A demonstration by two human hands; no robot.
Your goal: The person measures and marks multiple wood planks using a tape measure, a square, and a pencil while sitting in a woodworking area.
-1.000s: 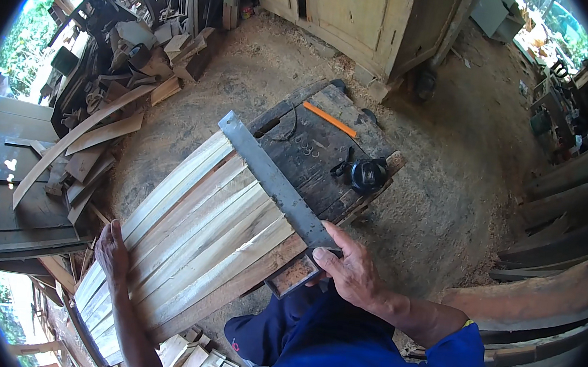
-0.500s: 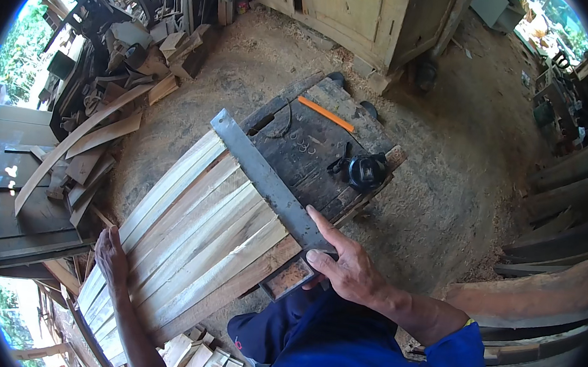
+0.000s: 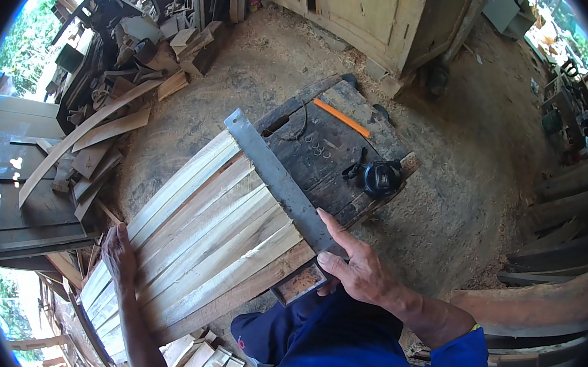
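A row of several pale wooden strips (image 3: 214, 222) lies side by side, running from the lower left to the middle. Across their far ends lies the grey metal blade of a try square (image 3: 276, 182). My right hand (image 3: 363, 273) grips the square at its near corner, thumb and index finger on top, the other fingers partly hidden beneath. The framed wooden stock of the square sits against the nearest strip. My left hand (image 3: 119, 255) is wrapped over the outer left edge of the strips, fingers held together.
Beyond the strips, a low dark wooden bench (image 3: 296, 161) carries a black tape measure (image 3: 382, 177) and a flat orange pencil (image 3: 342, 117). Scrap wood (image 3: 114, 122) is piled at left. A wooden cabinet (image 3: 365, 15) stands at the back; planks (image 3: 528, 302) are stacked at right.
The whole view has shifted slightly, so things appear a little farther right. Both hands keep their places on the strips and the try square.
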